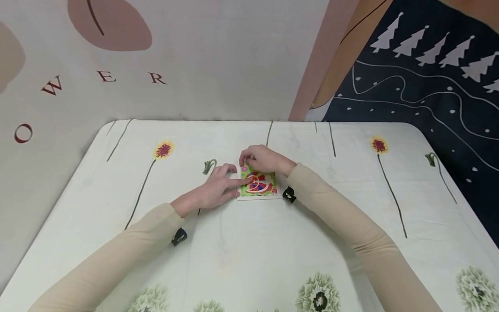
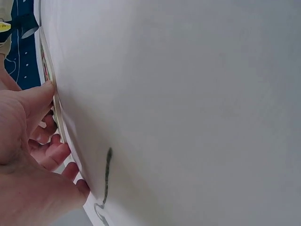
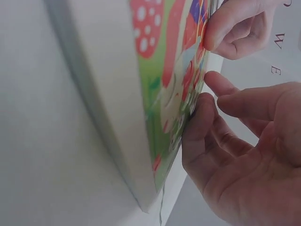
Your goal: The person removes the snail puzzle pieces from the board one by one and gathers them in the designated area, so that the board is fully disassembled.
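A small square board (image 1: 263,189) with a pale rim lies flat on the tablecloth, its bright picture mostly red and green. A ladybird shows in its lower right corner. My left hand (image 1: 216,188) is at the board's left side, the index finger stretched onto the picture and the thumb at the rim. Over the upper left corner bends my right hand (image 1: 265,158), fingertips down at the picture. In the right wrist view the right fingers (image 3: 200,115) are bent against the board's face; I cannot tell whether they pinch a piece.
The board rests on a white tablecloth (image 1: 234,251) printed with flowers and stems. Behind the table hangs a pale cloth (image 1: 218,65) with letters, and a dark blue one (image 1: 413,91) with white trees stands at the right. Each wrist carries a black camera mount (image 1: 289,194).
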{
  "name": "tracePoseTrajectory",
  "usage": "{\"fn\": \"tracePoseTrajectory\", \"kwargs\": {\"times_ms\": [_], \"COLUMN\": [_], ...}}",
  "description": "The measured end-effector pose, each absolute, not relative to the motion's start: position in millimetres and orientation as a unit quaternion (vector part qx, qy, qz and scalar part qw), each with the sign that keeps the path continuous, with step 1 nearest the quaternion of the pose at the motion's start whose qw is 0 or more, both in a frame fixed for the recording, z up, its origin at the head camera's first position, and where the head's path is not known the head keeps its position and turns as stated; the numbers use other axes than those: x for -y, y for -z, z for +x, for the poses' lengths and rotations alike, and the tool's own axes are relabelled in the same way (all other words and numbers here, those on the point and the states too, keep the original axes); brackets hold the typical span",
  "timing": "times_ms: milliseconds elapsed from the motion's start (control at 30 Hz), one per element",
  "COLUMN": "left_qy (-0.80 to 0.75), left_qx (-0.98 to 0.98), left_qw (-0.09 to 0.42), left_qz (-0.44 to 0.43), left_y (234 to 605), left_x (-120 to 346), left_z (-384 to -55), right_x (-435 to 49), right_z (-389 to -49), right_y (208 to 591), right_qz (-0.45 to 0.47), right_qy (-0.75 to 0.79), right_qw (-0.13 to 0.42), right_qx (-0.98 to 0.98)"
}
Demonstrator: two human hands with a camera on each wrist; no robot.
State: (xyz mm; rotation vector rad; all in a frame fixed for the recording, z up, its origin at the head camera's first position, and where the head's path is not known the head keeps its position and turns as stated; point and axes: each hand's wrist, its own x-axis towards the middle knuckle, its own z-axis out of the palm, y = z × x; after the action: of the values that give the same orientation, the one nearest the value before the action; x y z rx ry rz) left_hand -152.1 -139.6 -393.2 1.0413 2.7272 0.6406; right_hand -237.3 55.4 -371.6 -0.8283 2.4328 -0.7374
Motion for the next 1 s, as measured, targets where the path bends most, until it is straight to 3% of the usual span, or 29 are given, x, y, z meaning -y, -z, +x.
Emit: {"fn": "tracePoseTrajectory", "kwargs": {"times_ms": [667, 1000], "left_qy": [-0.214, -0.217], "left_qx": [-0.908, -0.908], "left_qw": [0.084, 0.093], "left_qz": [0.351, 0.347], "left_y": [391, 392], "left_x": [140, 140], "left_z": [-152, -152], "right_x": [-64, -68], "right_z": [-246, -245], "right_y": [378, 379], "right_qz": [-0.307, -0.323], "right_qy": [0.339, 0.352], "right_qw": [0.304, 0.305], "right_qx": [-0.836, -0.824]}}
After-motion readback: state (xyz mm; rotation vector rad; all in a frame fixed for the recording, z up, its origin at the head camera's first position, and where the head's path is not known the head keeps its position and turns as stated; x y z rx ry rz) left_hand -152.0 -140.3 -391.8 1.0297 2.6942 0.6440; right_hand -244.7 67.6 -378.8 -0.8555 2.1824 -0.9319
